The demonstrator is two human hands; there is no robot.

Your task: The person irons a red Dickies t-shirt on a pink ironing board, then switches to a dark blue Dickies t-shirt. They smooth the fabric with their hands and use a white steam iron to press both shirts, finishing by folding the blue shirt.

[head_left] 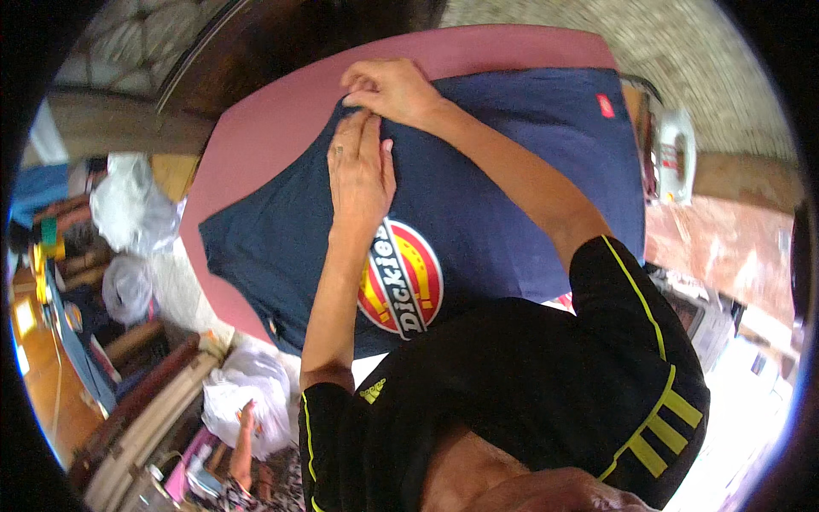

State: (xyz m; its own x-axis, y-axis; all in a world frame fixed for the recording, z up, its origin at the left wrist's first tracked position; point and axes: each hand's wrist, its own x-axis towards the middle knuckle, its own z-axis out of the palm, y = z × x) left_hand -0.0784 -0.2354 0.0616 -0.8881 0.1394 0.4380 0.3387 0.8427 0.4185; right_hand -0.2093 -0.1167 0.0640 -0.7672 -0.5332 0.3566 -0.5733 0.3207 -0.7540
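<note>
A dark navy T-shirt (pixel 503 171) lies spread over a board with a dusky pink cover (pixel 247 154), with a round red, yellow and white print on its chest. At its far right corner sits a small red label. My left hand (pixel 360 166), a ring on one finger, rests flat on the shirt, fingers stretched toward its far edge. Just beyond those fingertips, my right hand (pixel 397 90) is bent over the same edge, thumb and fingers pinched on the cloth near the sleeve and shoulder. The shirt's near side is partly hidden by my body.
A white iron (pixel 678 158) stands right of the board. Pale plastic bags (pixel 132 205) and stacked boards (pixel 153 410) crowd the left side. Another person's arm (pixel 243 448) shows at lower left. Dark furniture (pixel 281 43) borders the far left, beside a woven mat (pixel 699 68).
</note>
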